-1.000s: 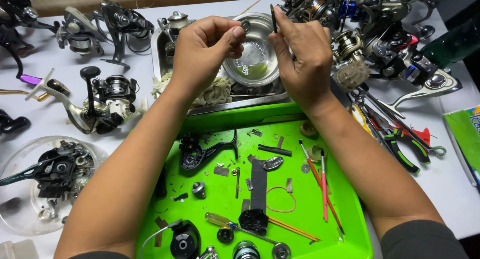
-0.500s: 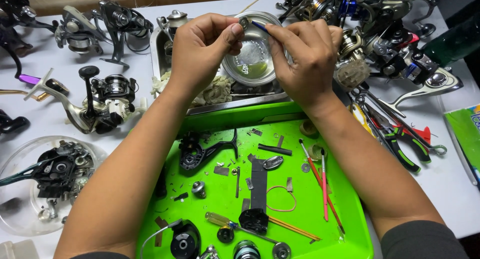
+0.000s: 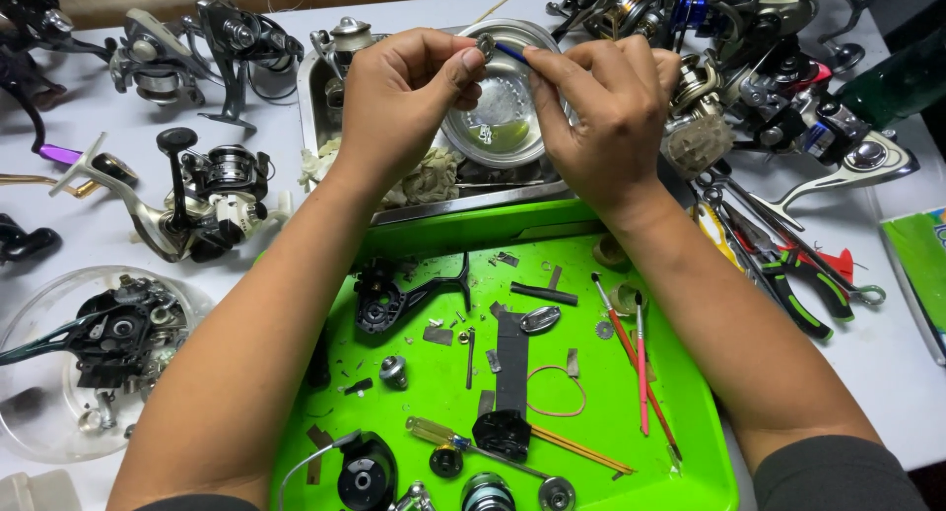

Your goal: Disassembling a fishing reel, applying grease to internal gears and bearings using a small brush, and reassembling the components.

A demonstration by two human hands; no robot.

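Metal ring part point(image 3: 484, 46) sits pinched in left hand point(image 3: 404, 102) grip; right hand point(image 3: 601, 112) grip holds blue-handled tool point(image 3: 512, 51) touching it.

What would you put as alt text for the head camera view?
The left hand pinches a small metal ring while the right hand touches a thin blue tool to it, above a steel bowl. A green tray of parts lies below, fishing reels around.

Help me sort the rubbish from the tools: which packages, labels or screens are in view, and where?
One package: flat, green with a pale edge and some blue at the top, lying on the white table at the far right edge, cut off by the frame.
No screens or signs show.
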